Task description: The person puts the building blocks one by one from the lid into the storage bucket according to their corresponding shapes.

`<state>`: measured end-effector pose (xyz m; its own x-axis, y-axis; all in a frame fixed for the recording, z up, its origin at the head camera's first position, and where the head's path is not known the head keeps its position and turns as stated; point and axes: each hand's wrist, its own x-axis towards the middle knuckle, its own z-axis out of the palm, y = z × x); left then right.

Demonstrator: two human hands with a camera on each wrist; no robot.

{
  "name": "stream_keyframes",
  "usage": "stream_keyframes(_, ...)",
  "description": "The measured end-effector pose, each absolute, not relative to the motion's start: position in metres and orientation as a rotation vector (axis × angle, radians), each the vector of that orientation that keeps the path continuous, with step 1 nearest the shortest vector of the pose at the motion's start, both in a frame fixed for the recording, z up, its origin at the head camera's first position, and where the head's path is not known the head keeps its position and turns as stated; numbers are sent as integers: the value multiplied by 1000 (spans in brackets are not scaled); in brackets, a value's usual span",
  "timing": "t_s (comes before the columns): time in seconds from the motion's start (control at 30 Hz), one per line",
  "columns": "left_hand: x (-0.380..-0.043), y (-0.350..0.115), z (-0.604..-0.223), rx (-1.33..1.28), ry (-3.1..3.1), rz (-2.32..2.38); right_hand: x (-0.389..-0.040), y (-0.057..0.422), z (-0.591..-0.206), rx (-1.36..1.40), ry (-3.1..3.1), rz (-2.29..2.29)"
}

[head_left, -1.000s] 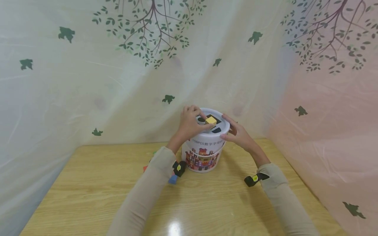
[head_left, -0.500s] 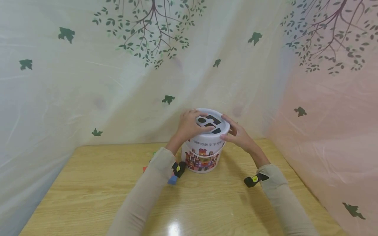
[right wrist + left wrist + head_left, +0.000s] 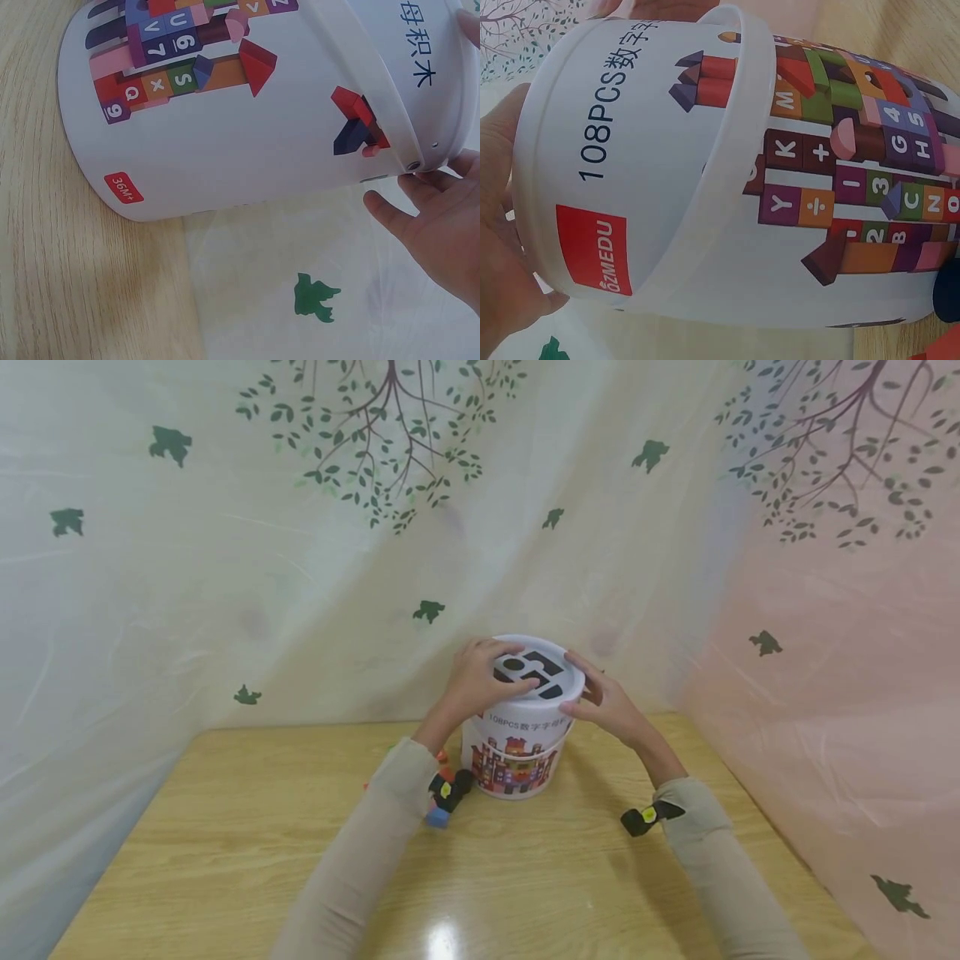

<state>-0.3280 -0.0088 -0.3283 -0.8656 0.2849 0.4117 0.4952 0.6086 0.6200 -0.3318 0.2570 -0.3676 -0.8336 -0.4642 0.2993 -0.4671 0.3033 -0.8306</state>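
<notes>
Printed on the bucket (image 3: 517, 739): the near side carries dark lettering (image 3: 607, 112) "108PCS数字字", its right-hand end (image 3: 417, 45) reading "母积木". Left of the lettering, red brand label (image 3: 596, 250), "ZMEDU" after a stylised first letter; low on the right side, small red tag (image 3: 124, 187), "36M+". Pictured blocks (image 3: 855, 172) below the lettering bear, left to centre, Y, ÷, K, +, M, C, N, 3, G, 4, H, 5; farther right, U, V, 7, Q, x, S.

curtained booth — leaf-print drapes (image 3: 352, 610), wooden table (image 3: 202, 843)
</notes>
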Motion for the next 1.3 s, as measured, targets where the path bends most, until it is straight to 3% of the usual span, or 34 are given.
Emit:
stream_keyframes(0.73, -319, -63, -344, -677, -2382, -1161, -332, 257, -367, 881, -2536, 1615)
stream_keyframes(1.3, -297, -117, -393, -762, -2452, -1143, -331, 256, -366, 881, -2539, 1625)
